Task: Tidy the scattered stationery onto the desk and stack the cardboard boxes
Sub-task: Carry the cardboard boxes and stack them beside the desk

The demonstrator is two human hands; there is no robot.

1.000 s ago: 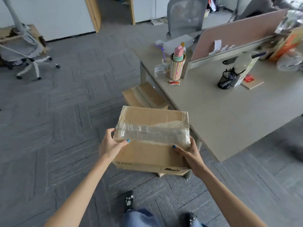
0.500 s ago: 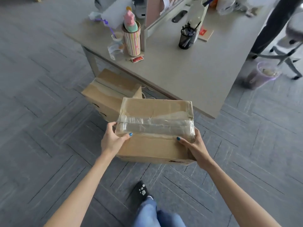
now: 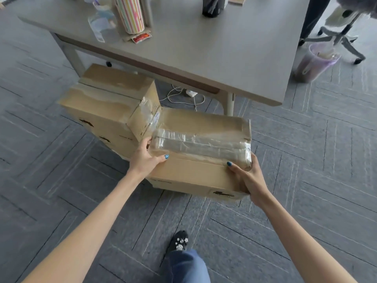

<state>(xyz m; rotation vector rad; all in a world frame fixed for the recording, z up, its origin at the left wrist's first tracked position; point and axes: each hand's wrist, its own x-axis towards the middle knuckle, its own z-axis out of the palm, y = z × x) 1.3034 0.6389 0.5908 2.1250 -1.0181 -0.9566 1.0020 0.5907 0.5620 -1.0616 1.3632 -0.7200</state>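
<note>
I carry a taped cardboard box (image 3: 195,172) between both hands above the carpet. My left hand (image 3: 144,158) grips its left end, thumb on top. My right hand (image 3: 250,176) grips the right end, fingers wrapped round the side. A larger cardboard box (image 3: 106,107) sits on the floor just left of and behind it, by the desk leg; whether the two touch I cannot tell. The grey desk (image 3: 204,54) stands beyond, with a striped cylinder holder (image 3: 129,14) and a black pen cup (image 3: 211,7) on it.
A white cable and plug (image 3: 188,94) lie under the desk. A purple-lined bin (image 3: 316,62) and an office chair base (image 3: 340,35) stand at the right, beside a person's dark trouser leg (image 3: 313,17). My shoe (image 3: 179,241) is on the grey carpet below.
I have stepped closer and the view tilts further down. The carried box has come lower and nearer the big floor box. Both hands keep the same hold.
</note>
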